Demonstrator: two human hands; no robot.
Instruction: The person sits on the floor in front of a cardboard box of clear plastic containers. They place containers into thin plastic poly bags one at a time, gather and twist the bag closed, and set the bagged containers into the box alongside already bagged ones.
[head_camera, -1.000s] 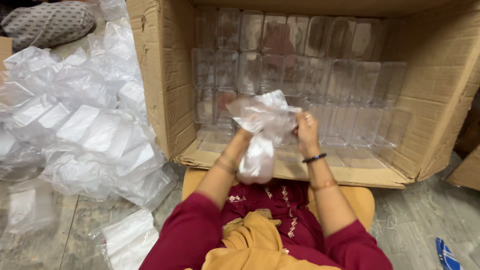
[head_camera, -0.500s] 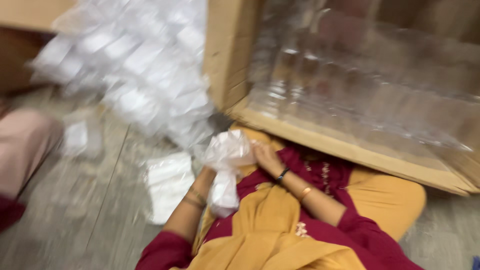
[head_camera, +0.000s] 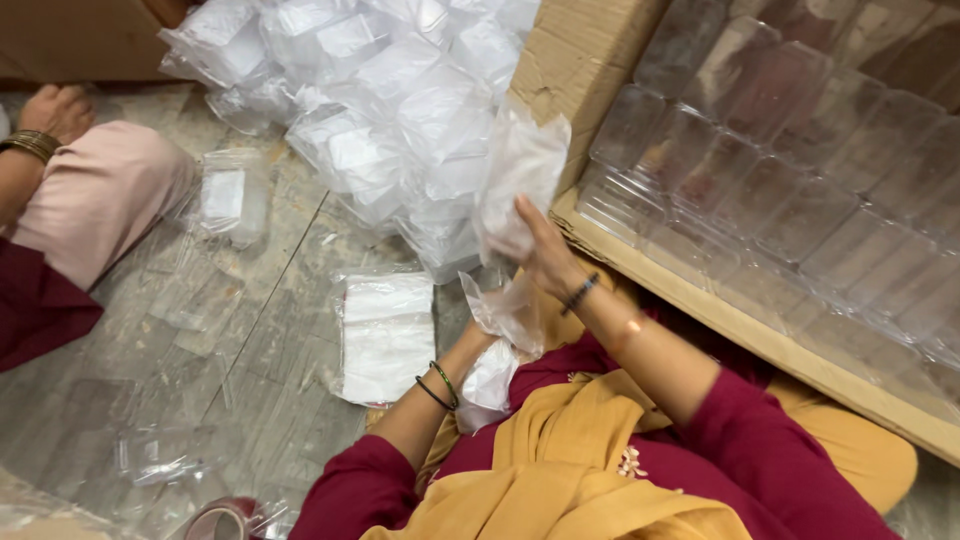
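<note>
The right hand (head_camera: 545, 250) is raised, fingers closed on a clear plastic bag (head_camera: 520, 170) just left of the cardboard box (head_camera: 590, 60). The left hand (head_camera: 497, 325), mostly hidden, grips the bag's lower part. Left of the box lies a heap of white-filled packets (head_camera: 390, 100); one flat packet (head_camera: 385, 335) rests on the floor below.

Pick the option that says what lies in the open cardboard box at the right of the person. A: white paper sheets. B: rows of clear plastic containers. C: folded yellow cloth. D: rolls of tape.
B: the cardboard box holds rows of clear plastic containers side by side, while the right hand holds up a clear plastic bag in front of it.
</note>
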